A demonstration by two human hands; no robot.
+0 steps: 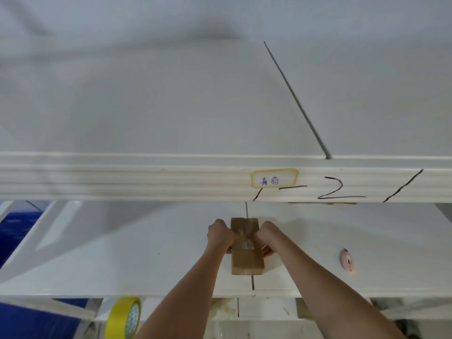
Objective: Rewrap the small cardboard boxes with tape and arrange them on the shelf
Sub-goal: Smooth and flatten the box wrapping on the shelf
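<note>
Two cardboard boxes lie end to end on a white shelf (146, 265), one behind the other along a thin seam in the board. The far box (244, 225) sits just beyond the hands, its top showing a slit between the flaps; whether anything is inside cannot be told. The near box (247, 263) touches it, or nearly so, and is closed, with a glossy patch of clear tape (244, 245) across its far end where the two boxes meet. The left hand (220, 234) is curled at the left side of that joint, fingers bent and pinching at the tape or box edge; the right hand (266, 234) is curled the same way at the right side, knuckles up, with its lower fingers reaching under or beside the near box. The two hands almost meet over the joint. To the right on the same shelf, well apart from the boxes, lies a small pink cutter (346, 260). Below the shelf's near edge, at the left, a yellow tape roll (123, 319) stands on edge. Above, a ribbed white beam (122, 177) crosses the view, carrying a yellow-bordered label (274, 177) with handwriting and black marker strokes to its right.
</note>
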